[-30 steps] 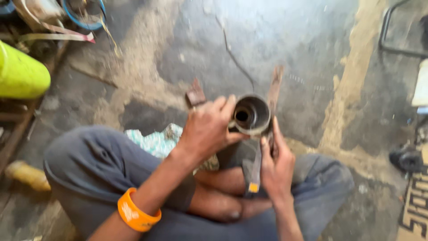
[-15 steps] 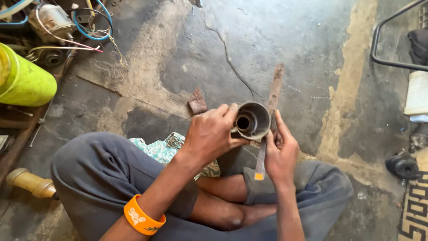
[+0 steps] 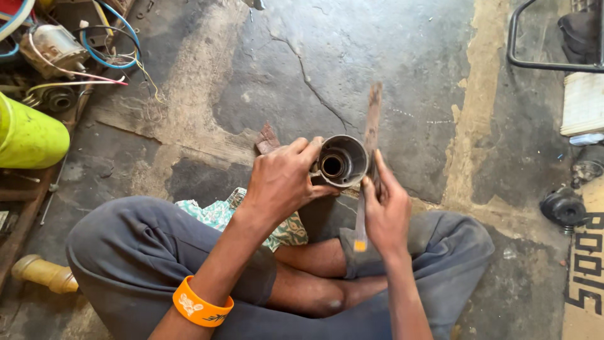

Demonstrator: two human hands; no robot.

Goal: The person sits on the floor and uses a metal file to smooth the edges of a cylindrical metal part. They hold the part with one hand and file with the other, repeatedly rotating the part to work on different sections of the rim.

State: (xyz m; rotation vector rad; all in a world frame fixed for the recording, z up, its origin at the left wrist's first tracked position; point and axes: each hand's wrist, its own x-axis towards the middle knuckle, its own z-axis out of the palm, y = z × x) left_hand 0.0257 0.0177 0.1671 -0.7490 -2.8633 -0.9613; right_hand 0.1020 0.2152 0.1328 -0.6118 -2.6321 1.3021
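Observation:
I sit cross-legged on a cracked concrete floor. My left hand (image 3: 283,182) grips a round metal housing (image 3: 343,162), a hollow cup with a dark bore, held open end up above my knees. My right hand (image 3: 385,211) holds a long flat rusty metal strip (image 3: 370,145) with an orange tip at its near end. The strip stands upright against the right side of the housing's rim. An orange band (image 3: 201,303) is on my left wrist.
A patterned cloth (image 3: 217,214) lies on my left leg. A small rusty piece (image 3: 267,138) lies on the floor behind the housing. A yellow-green cylinder (image 3: 28,135), a motor with wires (image 3: 56,47) and other parts sit at left. Black round parts (image 3: 562,206) lie at right.
The view has shifted slightly, so floor items appear lower. Both hands keep their grip on the housing and the strip; the strip stays against the rim.

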